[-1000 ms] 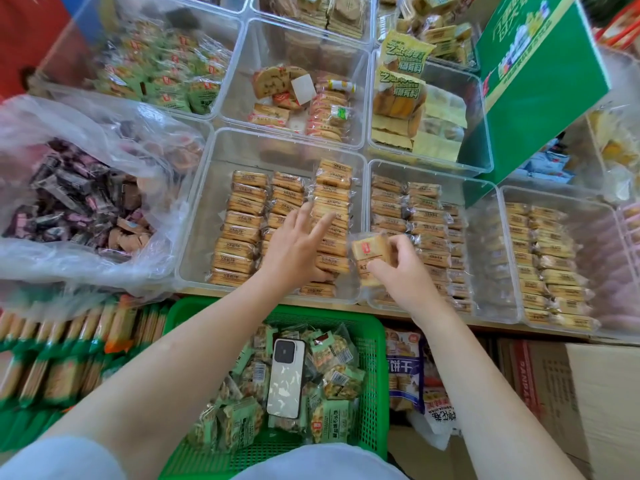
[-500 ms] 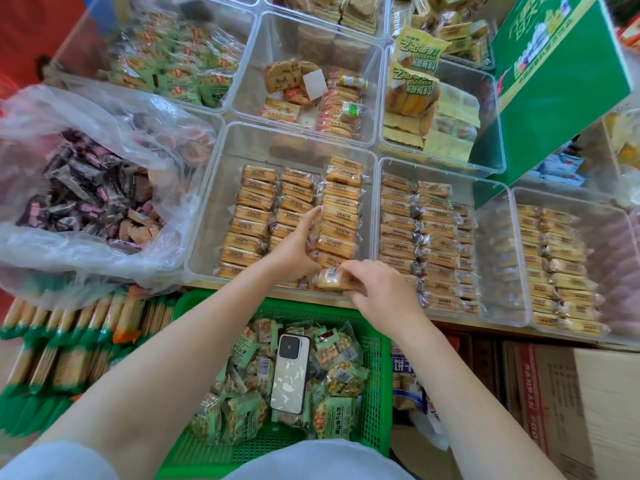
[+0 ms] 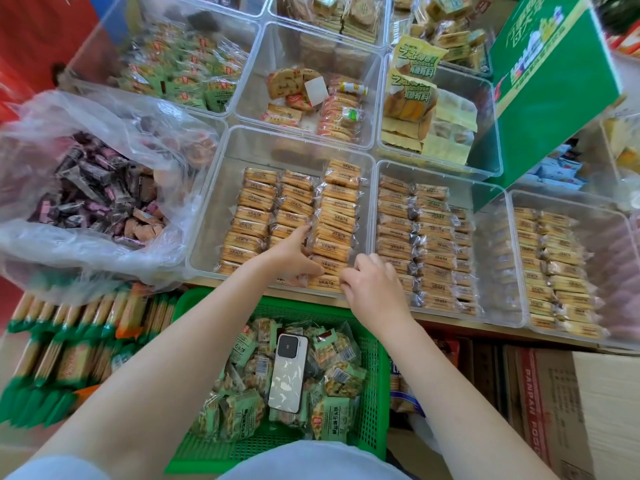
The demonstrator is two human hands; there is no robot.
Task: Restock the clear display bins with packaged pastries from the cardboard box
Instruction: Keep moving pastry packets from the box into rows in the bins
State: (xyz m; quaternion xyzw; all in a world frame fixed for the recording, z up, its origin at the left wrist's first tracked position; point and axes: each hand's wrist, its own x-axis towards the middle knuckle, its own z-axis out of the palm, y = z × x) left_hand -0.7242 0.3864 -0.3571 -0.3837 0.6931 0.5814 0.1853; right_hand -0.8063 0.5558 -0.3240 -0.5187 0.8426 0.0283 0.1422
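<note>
You're in a snack shop.
Around you sit clear plastic display bins (image 3: 221, 174) of wrapped pastries (image 3: 337, 206), a green plastic shopping basket (image 3: 372, 375) and brown cardboard stock cartons (image 3: 588, 410).

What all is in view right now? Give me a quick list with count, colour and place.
clear bins: about ten, transparent, in a grid on the counter
tan pastry packs: many, tan, rows in three front bins
plastic bag: one, clear, left, holding dark wrapped sweets
green carton: one, green, top right
green basket: one, green, below the counter, holding green snack packs
phone: one, white, on the basket's packs
cardboard box: one, brown, bottom right
left hand: on the middle bin's packs
right hand: seating a pack at that bin's front
</note>
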